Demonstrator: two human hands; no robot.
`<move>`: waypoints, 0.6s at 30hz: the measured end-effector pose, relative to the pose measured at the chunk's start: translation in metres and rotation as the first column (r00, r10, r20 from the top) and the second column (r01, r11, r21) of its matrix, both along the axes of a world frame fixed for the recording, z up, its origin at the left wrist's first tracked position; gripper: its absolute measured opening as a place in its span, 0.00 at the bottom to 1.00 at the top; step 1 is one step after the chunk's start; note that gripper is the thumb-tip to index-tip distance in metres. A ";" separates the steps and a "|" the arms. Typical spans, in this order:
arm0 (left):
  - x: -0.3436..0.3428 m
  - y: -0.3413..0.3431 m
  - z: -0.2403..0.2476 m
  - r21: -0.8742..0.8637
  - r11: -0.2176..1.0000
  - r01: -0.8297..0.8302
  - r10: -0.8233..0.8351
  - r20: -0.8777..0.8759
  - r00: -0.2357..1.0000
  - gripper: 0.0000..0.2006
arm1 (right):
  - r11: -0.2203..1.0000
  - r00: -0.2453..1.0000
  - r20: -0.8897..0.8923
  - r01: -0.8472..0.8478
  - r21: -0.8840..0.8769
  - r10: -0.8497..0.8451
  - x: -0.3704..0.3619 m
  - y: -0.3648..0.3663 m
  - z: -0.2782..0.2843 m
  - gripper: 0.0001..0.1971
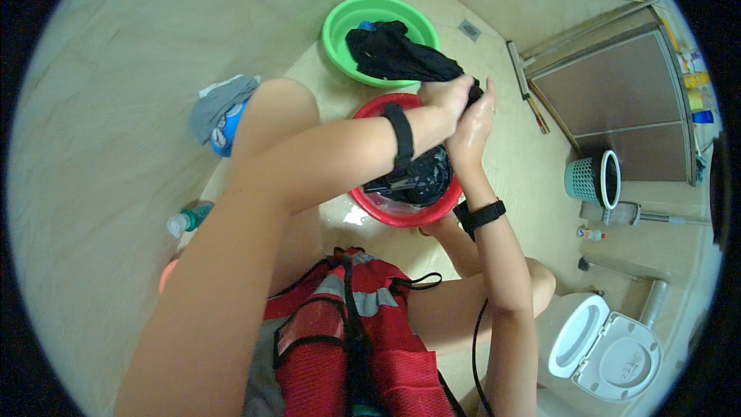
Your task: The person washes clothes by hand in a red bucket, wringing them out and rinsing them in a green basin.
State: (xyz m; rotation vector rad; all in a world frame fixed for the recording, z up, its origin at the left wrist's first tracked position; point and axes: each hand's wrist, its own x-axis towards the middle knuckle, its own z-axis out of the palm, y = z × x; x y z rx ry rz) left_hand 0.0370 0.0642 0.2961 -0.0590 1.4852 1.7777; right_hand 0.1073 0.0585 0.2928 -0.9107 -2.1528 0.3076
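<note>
A black wet-looking garment (409, 60) stretches from the green basin (332, 45) up to my hands, and its end is bunched between them. My left hand (446, 100) closes around this end. Pressed against it from the right is my right hand (471, 133), wet, with the cloth between its palm and the left hand. Below my hands stands a red basin (405, 220) holding more dark cloth (421, 177) in water with suds. My left forearm hides part of the red basin.
At the left are a gray cloth over a blue object (225, 130) and a green bottle (189, 218). A toilet (571, 336), a teal-and-white basket (583, 179), a small bottle (590, 234) and a long-handled tool (529, 96) are on the right. A floor drain (469, 29) lies beyond the basins.
</note>
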 end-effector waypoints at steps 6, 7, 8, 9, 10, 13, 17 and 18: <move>0.012 -0.018 0.008 -0.344 0.913 0.217 -0.329 -0.309 0.892 0.19 | 0.915 0.995 -0.012 0.089 -0.394 -0.102 0.018 0.009 -0.034 0.22; 0.012 -0.020 0.009 -0.377 0.896 0.233 -0.366 -0.333 0.869 0.19 | 0.869 0.996 -0.077 -0.009 -0.495 -0.034 0.022 0.013 -0.040 0.18; 0.012 -0.020 0.010 -0.398 0.882 0.253 -0.401 -0.349 0.847 0.19 | 0.869 0.996 -0.076 -0.005 -0.495 -0.038 0.027 0.016 -0.046 0.18; 0.011 -0.021 0.008 -0.413 0.868 0.277 -0.431 -0.347 0.833 0.19 | 0.752 0.990 -0.126 -0.035 -0.658 -0.064 0.027 0.014 -0.047 0.15; 0.008 -0.023 0.005 -0.418 0.856 0.304 -0.459 -0.344 0.819 0.19 | 0.607 0.980 -0.169 -0.074 -0.791 -0.101 0.028 0.012 -0.048 0.11; 0.006 -0.022 -0.007 -0.359 0.860 0.362 -0.471 -0.287 0.834 0.22 | 0.373 0.956 -0.243 -0.167 -0.913 -0.167 0.030 0.004 -0.039 0.09; 0.006 -0.019 -0.011 -0.274 0.887 0.371 -0.449 -0.334 0.829 0.18 | 0.311 0.895 -0.374 -0.293 -0.904 -0.242 0.024 -0.004 -0.037 0.10; 0.005 -0.018 -0.011 -0.239 0.904 0.356 -0.427 -0.428 0.797 0.17 | 0.311 0.896 -0.370 -0.289 -0.905 -0.244 0.022 -0.006 -0.033 0.10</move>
